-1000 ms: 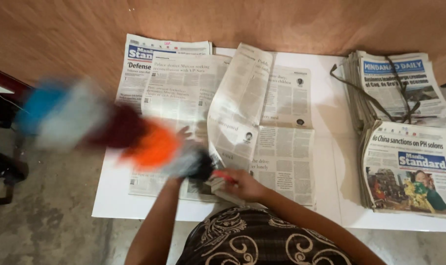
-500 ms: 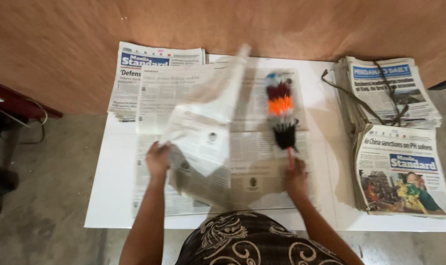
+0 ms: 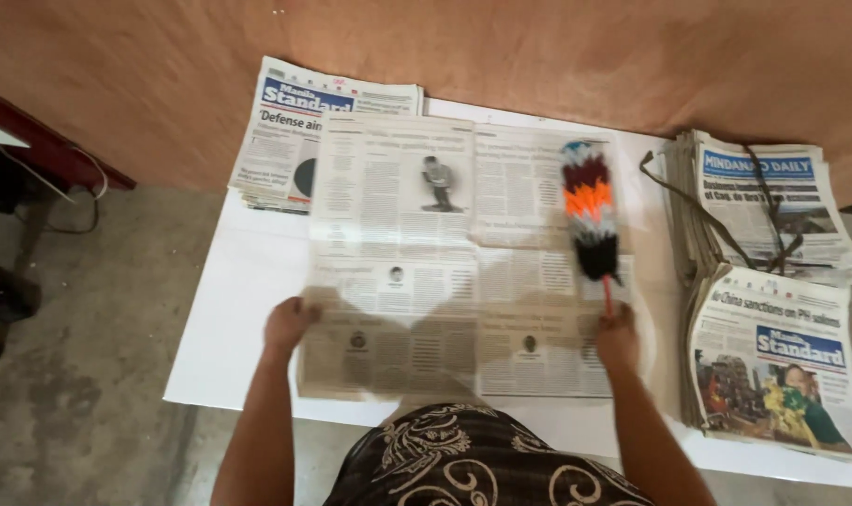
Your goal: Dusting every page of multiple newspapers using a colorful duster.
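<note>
head view | left hand (image 3: 290, 324) pinches newspaper (image 3: 444, 253) edge | right hand (image 3: 618, 339) grips duster (image 3: 590, 217) — apparently | table (image 3: 229, 309) margins bare

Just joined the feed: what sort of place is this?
Probably a plain indoor workroom, perhaps for sorting papers: a low white board on a bare concrete floor, a plywood wall, and newspaper stacks.
</note>
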